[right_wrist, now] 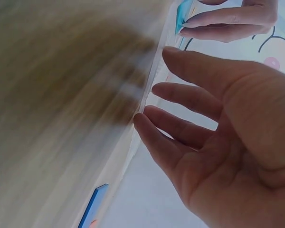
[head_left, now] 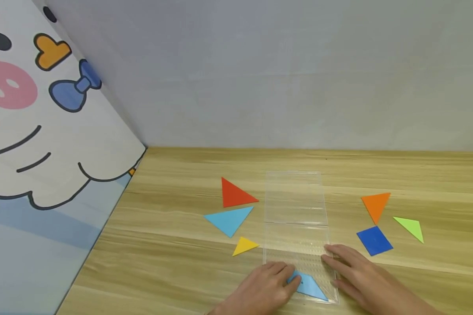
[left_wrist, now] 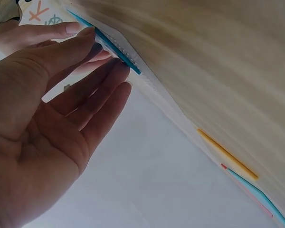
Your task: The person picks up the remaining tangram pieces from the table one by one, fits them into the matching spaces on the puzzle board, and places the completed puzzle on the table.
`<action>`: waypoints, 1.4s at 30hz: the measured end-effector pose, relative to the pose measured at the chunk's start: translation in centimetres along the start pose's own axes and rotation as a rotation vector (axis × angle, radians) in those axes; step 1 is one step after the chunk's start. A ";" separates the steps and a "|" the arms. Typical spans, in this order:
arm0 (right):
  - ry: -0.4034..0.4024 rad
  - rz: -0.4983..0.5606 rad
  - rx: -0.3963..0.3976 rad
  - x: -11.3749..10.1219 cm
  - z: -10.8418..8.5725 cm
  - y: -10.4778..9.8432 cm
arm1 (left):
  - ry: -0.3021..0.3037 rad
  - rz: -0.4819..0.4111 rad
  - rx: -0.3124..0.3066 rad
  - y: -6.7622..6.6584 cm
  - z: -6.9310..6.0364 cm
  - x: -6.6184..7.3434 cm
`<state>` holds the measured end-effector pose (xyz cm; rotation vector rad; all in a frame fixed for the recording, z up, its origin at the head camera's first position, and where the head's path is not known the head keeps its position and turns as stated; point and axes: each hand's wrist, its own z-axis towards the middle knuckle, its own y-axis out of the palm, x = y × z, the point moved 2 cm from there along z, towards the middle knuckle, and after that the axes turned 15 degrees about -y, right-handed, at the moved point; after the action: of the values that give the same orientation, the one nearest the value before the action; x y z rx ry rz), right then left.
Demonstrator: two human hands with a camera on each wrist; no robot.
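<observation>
A clear plastic case lies opened flat on the table, its two halves one behind the other. Inside the near half, by its front edge, is a light blue tangram piece partly covered by fingers. My left hand pinches this piece at its left end; the left wrist view shows the thumb and fingertips on the blue piece. At the near half's right edge, my right hand rests its fingertips on the case, fingers loosely bent and spread. In the right wrist view nothing sits between those fingers.
Left of the case lie a red triangle, a light blue triangle and a yellow triangle. To its right are an orange triangle, a green triangle and a dark blue square. Behind stands a pale wall.
</observation>
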<state>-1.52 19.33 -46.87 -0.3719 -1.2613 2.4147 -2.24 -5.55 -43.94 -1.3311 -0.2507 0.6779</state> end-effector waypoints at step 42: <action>0.026 0.002 -0.004 0.0 -0.4 0.4 | -0.076 0.065 0.004 2.2 -2.4 4.5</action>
<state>-1.45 19.39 -47.42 -0.4044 -1.2550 2.4023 1.91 -4.72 -47.49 -1.3156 -0.2684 0.7846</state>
